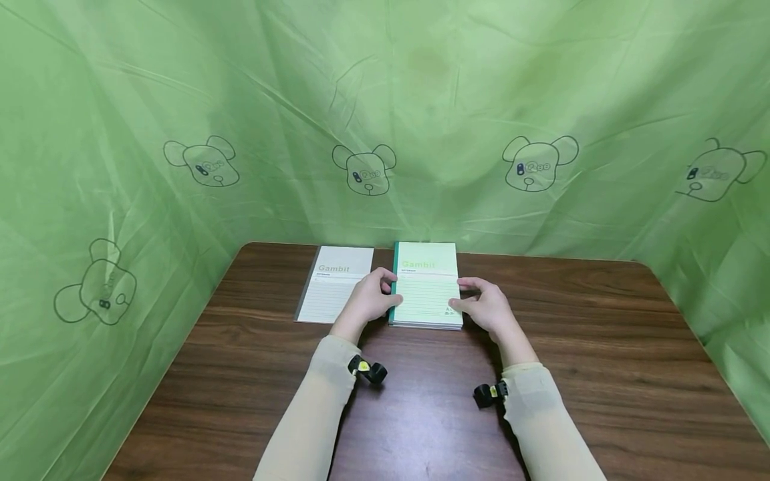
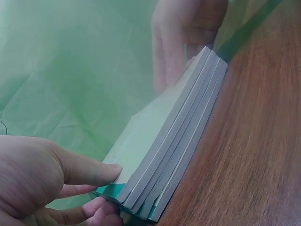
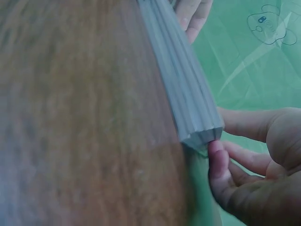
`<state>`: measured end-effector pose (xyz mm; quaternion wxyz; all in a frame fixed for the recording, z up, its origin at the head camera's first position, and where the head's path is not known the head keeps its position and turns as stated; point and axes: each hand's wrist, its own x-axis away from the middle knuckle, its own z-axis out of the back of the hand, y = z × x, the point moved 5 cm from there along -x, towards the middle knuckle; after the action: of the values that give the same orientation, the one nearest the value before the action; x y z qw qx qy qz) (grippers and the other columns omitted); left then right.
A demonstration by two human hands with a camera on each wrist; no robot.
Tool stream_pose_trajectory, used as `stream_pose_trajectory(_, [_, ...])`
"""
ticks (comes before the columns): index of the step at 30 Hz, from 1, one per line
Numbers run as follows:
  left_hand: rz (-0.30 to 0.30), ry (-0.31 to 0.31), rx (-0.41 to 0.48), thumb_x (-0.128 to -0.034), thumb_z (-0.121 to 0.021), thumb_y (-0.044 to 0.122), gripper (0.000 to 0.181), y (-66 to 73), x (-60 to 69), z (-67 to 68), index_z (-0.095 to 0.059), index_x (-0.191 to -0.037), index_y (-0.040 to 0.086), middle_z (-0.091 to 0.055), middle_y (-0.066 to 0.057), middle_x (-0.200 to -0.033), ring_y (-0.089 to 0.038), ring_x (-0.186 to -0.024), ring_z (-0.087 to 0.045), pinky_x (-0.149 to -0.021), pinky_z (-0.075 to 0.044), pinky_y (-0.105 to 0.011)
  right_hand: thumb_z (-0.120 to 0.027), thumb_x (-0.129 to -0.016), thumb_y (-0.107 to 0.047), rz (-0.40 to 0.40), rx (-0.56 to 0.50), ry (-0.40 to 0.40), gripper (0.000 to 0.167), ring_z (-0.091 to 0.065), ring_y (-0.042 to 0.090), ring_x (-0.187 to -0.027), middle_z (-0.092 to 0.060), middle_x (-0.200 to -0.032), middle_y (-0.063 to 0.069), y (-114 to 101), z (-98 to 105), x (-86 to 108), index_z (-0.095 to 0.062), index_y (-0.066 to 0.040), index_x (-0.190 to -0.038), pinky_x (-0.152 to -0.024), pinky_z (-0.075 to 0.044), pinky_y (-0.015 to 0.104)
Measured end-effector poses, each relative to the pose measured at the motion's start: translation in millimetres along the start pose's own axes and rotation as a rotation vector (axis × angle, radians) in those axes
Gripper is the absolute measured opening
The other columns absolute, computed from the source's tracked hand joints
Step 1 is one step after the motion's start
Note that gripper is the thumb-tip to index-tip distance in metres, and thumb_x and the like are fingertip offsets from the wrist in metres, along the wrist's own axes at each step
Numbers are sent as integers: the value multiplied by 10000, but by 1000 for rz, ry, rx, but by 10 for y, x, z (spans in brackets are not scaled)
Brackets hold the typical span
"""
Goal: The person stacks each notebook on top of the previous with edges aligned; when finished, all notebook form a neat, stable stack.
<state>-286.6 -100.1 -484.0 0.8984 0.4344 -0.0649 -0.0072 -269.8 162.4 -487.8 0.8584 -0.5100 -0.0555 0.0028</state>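
A neat stack of notebooks [image 1: 427, 287] lies near the far edge of the table, its top one pale green with a dark green spine and "Gambit" on the cover. My left hand [image 1: 368, 298] holds the spine side, thumb on the top cover and fingers bent at the edge. On the opposite side my right hand [image 1: 486, 306] grips the stack near its front corner. In the left wrist view the stack's layered page edges [image 2: 174, 136] show several books. The right wrist view shows fingertips against the stack's corner [image 3: 204, 134].
A white notebook [image 1: 337, 277] with a grey spine lies flat just left of the stack, partly behind my left hand. The dark wooden table [image 1: 601, 347] ends at a green curtain [image 1: 445, 100] printed with cartoon heads. Each wrist wears a small black camera [image 1: 368, 369].
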Motion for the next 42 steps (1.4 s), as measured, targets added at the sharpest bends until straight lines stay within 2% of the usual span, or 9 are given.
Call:
stream_pose_trajectory(8, [-4,-34,91,-966,-825,182,392,-94,-16,84,-685,-1325,113,-689,-88,-1163,-238,-823,-694,-654,-589,-364,-812,-986,-229,-38,4,58,534,-713,308,-1161,-695,-1420,173,-77,0,21,-662,-36,-1461,-865,-535,286])
stream_pose_trajectory(12, [-14,-49,146,-982,-817,190,428,-165,-38,220,-670,-1364,64,-697,-121,-1223,-275,-803,-736,-657,-608,-365,-806,-987,-228,-32,-13,89,508,-683,313,-1157,-717,-1370,151,-118,-5,35,-673,-69,-1452,-876,-526,306])
stream_pose_trajectory(18, [-52,-37,250,-986,-808,138,468,-242,4,578,-634,-1394,-13,-696,-194,-1238,-326,-841,-739,-716,-631,-414,-795,-986,-220,35,-17,77,477,-664,298,-1095,-745,-1288,138,-254,-76,80,-691,-61,-1424,-881,-514,350])
stream_pose_trajectory(23, [-97,39,275,-995,-795,103,448,-391,95,987,-635,-1392,-28,-702,-240,-1229,-345,-824,-735,-741,-641,-458,-794,-993,-210,101,-12,14,451,-716,283,-1028,-758,-1220,126,-479,-232,188,-700,-38,-1399,-788,-554,308])
stream_pose_trajectory(26, [-93,97,255,-1006,-789,112,439,-518,151,1210,-636,-1399,-8,-702,-247,-1232,-325,-822,-725,-731,-633,-438,-789,-988,-172,143,-36,-28,423,-737,268,-995,-767,-1195,124,-611,-360,257,-706,-24,-1376,-773,-563,299])
stream_pose_trajectory(29, [-69,132,235,-1026,-773,142,462,-628,200,1361,-613,-1431,-10,-699,-239,-1231,-300,-831,-712,-746,-627,-443,-769,-986,-125,175,-71,-68,391,-747,256,-979,-770,-1179,118,-712,-503,320,-710,-17,-1357,-770,-569,302])
stream_pose_trajectory(32, [-14,146,234,-1037,-764,179,498,-734,243,1459,-590,-1462,-13,-700,-212,-1218,-294,-856,-699,-760,-623,-433,-757,-987,-108,194,-91,-99,373,-745,233,-971,-763,-1171,100,-776,-656,361,-712,-28,-1347,-772,-575,305])
stream_pose_trajectory(37, [100,124,234,-1039,-765,231,567,-871,295,1520,-557,-1503,-19,-708,-197,-1222,-314,-911,-707,-786,-627,-406,-753,-991,-135,197,-104,-128,372,-735,207,-972,-751,-1202,112,-867,-872,379,-702,-61,-1353,-795,-593,345])
stream_pose_trajectory(42, [161,119,195,-1040,-763,243,587,-953,340,1552,-545,-1519,-18,-697,-223,-1281,-320,-961,-711,-786,-614,-385,-778,-984,-202,168,-65,-181,476,-711,246,-1060,-727,-1285,154,-999,-1081,378,-645,-54,-1417,-927,-591,425])
